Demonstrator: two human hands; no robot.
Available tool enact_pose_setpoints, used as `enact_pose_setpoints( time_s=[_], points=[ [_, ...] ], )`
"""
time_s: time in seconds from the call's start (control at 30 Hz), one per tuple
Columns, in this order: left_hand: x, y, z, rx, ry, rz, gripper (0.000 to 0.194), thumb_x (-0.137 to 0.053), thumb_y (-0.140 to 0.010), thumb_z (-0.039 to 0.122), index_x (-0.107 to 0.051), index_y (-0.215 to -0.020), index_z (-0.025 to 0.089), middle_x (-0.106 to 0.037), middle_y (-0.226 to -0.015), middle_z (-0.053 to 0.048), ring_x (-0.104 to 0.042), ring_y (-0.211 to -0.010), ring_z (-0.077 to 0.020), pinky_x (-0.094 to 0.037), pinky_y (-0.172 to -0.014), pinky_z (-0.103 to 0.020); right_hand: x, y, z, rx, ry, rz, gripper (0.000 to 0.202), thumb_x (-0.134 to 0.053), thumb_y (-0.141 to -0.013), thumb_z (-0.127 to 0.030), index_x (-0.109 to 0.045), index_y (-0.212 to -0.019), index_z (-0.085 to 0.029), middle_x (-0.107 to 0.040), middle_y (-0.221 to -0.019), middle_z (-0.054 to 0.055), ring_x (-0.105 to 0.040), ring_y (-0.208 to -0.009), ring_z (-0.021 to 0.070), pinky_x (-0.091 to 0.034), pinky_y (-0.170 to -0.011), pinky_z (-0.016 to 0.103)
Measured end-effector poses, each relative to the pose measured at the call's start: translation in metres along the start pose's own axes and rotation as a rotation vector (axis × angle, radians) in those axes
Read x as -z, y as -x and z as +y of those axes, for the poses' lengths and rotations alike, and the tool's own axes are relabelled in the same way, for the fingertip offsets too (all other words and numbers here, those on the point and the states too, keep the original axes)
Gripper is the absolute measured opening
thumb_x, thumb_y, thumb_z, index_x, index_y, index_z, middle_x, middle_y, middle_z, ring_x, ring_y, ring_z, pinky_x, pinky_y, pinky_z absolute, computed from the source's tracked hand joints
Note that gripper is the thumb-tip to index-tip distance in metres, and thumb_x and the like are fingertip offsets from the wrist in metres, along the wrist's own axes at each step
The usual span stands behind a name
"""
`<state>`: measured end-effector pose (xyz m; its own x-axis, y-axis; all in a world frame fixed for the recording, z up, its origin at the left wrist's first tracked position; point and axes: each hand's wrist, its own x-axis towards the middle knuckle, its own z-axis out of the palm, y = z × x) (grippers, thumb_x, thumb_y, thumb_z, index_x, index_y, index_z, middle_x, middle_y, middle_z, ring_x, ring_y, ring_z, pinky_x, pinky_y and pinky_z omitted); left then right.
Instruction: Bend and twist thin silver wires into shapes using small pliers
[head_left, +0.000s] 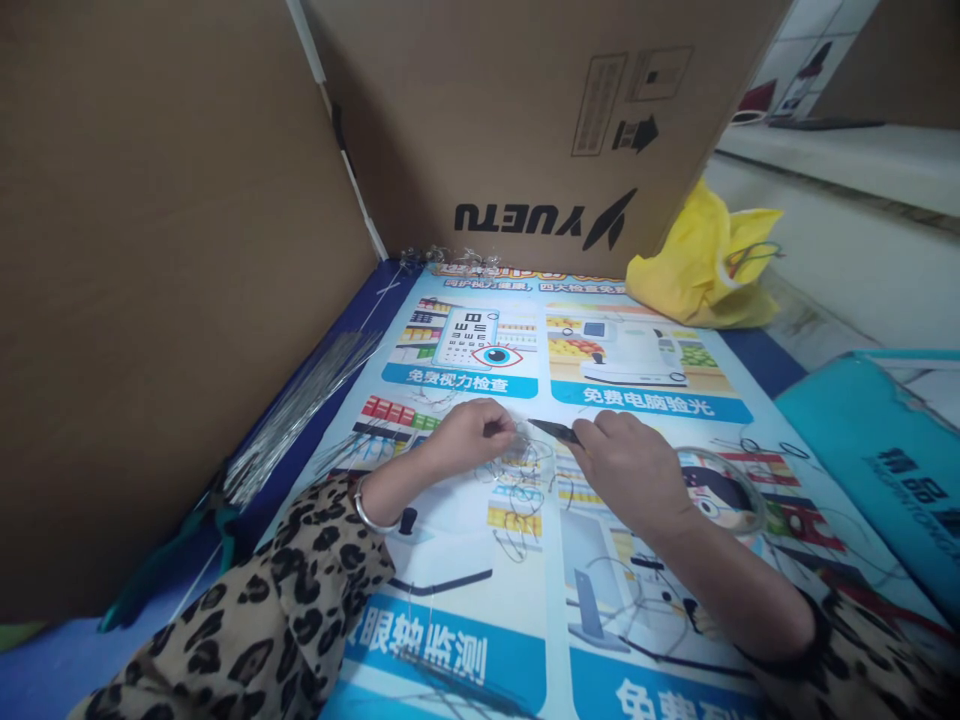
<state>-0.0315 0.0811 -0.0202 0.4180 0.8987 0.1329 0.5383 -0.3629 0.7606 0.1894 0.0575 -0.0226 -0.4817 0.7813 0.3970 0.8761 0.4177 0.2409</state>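
Observation:
My left hand, with a bangle at the wrist, is pinched closed near the middle of the printed sheet. What its fingertips hold is too small to make out, though thin bent wires lie around and below them. Closed around a dark tool with a narrow pointed end is my right hand. That point faces left, a short way from my left fingers. The tool's handle is hidden in my palm, so its exact kind does not show.
Green-handled pliers and a bundle of straight wires lie at the left. Tall cardboard walls the back and left side. A yellow bag stands back right, a teal box at right. Wire loops lie beyond my right hand.

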Motion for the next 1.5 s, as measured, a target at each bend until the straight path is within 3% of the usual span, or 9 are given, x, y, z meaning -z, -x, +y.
enact_pose_setpoints(
  time_s=[0.7, 1.07, 1.5],
  points=[
    [-0.0016, 0.0008, -0.0029, -0.007, -0.053, 0.016, 0.008, -0.06, -0.074, 0.024, -0.061, -0.07, 0.017, -0.06, -0.074, -0.001, -0.054, -0.069, -0.0121, -0.042, -0.063, -0.023, 0.003, -0.0007, -0.0037, 0.016, 0.005, 0.026, 0.017, -0.05, -0.084, -0.028, -0.06, -0.073, -0.018, -0.054, -0.068, 0.005, -0.042, -0.07, 0.0181, -0.02, -0.06, 0.03],
    [-0.0032, 0.0009, -0.0035, -0.038, -0.097, 0.045, 0.004, -0.057, -0.071, 0.015, -0.06, -0.072, 0.017, -0.06, -0.074, 0.0, -0.053, -0.068, -0.0117, -0.042, -0.063, -0.023, 0.0014, -0.0002, -0.0043, 0.018, 0.0, 0.006, 0.016, -0.05, -0.084, -0.027, -0.059, -0.074, -0.019, -0.054, -0.07, 0.005, -0.043, -0.071, 0.0181, -0.019, -0.06, 0.03],
    [0.0004, 0.0007, 0.0017, -0.055, -0.134, 0.015, 0.003, -0.057, -0.071, 0.017, -0.06, -0.072, 0.017, -0.06, -0.073, -0.001, -0.053, -0.07, -0.0131, -0.042, -0.064, -0.024, 0.0017, 0.0006, -0.0063, 0.013, -0.016, -0.018, 0.016, -0.05, -0.084, -0.029, -0.058, -0.074, -0.019, -0.055, -0.071, 0.006, -0.043, -0.072, 0.019, -0.02, -0.06, 0.03]
  ],
)
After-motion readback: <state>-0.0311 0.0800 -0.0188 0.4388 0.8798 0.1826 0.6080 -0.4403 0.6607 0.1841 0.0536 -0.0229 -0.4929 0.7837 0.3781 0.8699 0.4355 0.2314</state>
